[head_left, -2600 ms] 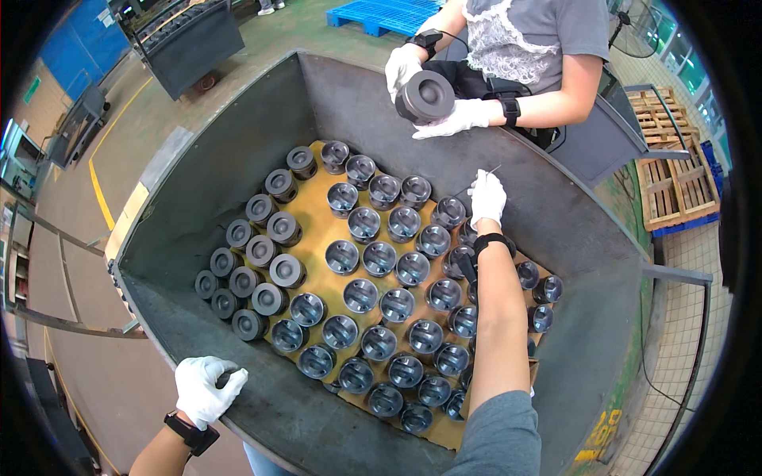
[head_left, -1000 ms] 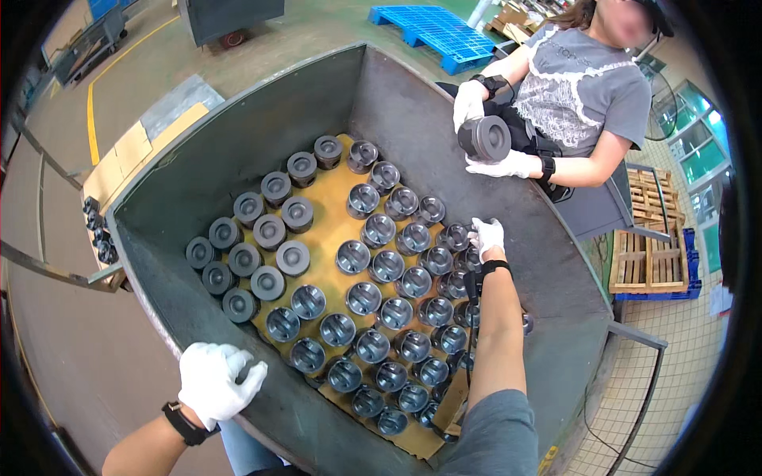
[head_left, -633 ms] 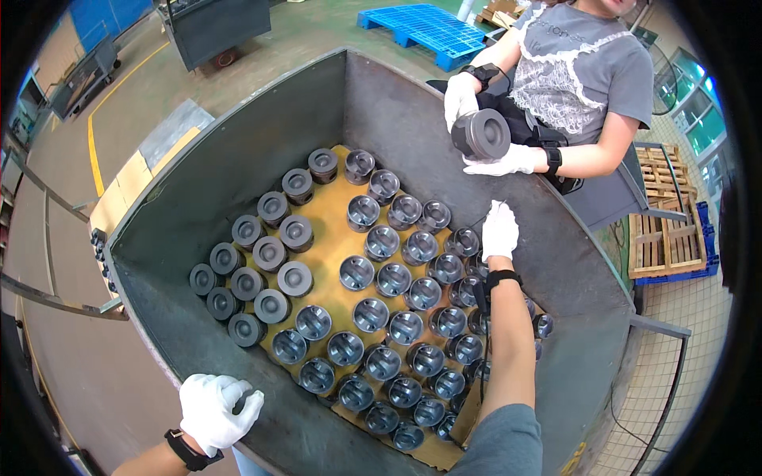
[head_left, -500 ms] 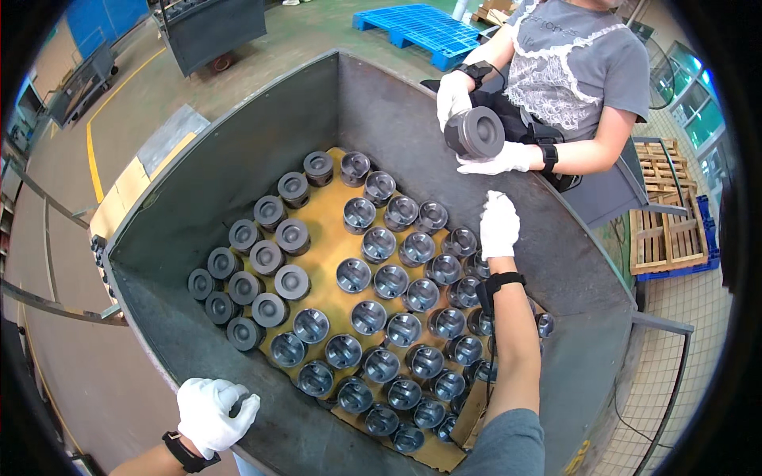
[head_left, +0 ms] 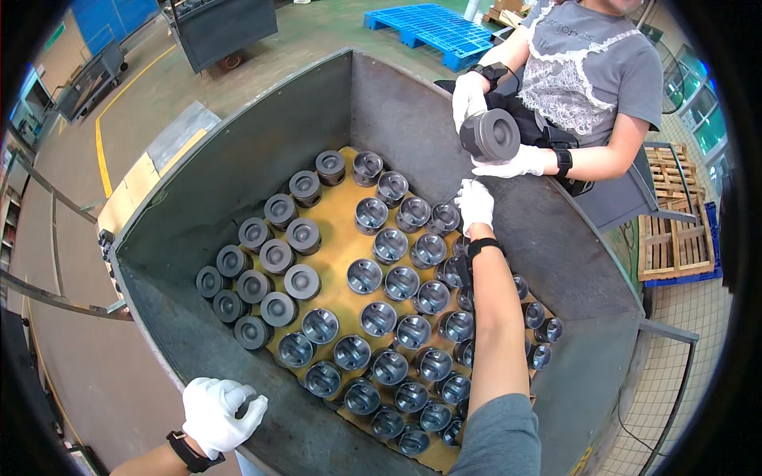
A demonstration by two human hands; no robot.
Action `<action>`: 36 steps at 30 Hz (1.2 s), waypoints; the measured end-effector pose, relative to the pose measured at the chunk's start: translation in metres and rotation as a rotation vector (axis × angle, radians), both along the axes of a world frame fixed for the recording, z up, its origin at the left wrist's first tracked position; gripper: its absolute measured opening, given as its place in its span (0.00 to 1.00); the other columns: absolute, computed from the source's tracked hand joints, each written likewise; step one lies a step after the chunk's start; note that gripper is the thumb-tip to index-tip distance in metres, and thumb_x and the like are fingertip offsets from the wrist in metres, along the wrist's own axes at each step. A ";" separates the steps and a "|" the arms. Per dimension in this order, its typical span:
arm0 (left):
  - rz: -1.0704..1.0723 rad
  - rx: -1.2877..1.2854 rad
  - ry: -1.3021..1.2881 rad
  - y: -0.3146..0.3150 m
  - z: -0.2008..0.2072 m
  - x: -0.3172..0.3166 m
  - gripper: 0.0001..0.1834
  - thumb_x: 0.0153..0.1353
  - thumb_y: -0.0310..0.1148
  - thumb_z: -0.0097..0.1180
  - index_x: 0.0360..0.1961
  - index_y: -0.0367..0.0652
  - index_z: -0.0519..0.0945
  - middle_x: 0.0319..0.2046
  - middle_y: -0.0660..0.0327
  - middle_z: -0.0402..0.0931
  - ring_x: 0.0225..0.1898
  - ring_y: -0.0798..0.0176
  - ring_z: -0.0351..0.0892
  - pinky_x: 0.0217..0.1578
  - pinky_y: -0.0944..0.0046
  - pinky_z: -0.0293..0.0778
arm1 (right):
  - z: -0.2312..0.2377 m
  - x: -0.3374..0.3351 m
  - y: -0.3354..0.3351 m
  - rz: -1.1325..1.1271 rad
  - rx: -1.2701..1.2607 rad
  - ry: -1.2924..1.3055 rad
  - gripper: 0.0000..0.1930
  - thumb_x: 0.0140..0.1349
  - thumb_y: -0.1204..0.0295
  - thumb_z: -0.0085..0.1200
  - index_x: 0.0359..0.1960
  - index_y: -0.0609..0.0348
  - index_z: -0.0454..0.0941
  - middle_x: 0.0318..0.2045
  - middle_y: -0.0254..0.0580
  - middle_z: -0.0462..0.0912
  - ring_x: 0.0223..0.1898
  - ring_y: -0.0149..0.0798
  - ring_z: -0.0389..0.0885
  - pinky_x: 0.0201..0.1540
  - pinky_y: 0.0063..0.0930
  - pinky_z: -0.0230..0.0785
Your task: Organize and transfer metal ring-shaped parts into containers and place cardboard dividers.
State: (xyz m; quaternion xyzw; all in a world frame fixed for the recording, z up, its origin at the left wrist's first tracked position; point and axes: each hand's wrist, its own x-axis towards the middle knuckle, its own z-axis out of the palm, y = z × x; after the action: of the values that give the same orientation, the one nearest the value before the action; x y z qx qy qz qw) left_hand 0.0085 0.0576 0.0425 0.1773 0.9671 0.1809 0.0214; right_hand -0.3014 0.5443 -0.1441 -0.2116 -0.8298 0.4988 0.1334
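Inside a grey metal bin [head_left: 184, 208], many metal pistons stand on a yellowish-brown sheet [head_left: 333, 262]. My right hand [head_left: 475, 206], in a white glove, reaches over the far right pistons beside a shiny piston [head_left: 443, 218]. Its fingers stretch forward, and I see nothing held in them. At the bin's near left rim, my white-gloved left hand [head_left: 222, 424] has loosely curved fingers, a gap between thumb and forefinger, and nothing visible in it. Across the bin, a co-worker's gloved hands [head_left: 516, 163] hold a dark piston [head_left: 494, 135] above the rim.
Dark flat-topped pistons [head_left: 277, 257] fill the left side; shiny hollow-side-up ones [head_left: 402, 282] fill the middle and right. Behind the bin are a blue plastic pallet [head_left: 432, 28] and a grey cart [head_left: 226, 32]. Wooden pallets [head_left: 675, 238] are stacked to the right.
My right hand has moved left and slightly farther away, its fingers now more extended. The left hand stays at the rim. The co-worker still holds the piston.
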 end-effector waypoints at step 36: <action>0.003 0.019 0.019 -0.004 0.002 0.004 0.10 0.47 0.38 0.67 0.18 0.45 0.82 0.15 0.59 0.78 0.17 0.55 0.78 0.22 0.58 0.71 | 0.002 0.032 0.014 0.004 1.049 -0.030 0.19 0.73 0.59 0.37 0.37 0.58 0.78 0.33 0.54 0.83 0.35 0.55 0.84 0.40 0.47 0.78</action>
State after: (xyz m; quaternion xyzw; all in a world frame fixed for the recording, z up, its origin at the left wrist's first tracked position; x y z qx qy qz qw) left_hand 0.0124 0.0539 0.0447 0.1778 0.9658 0.1884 0.0100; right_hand -0.2696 0.5588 -0.1420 -0.1219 -0.9703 0.0133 0.2087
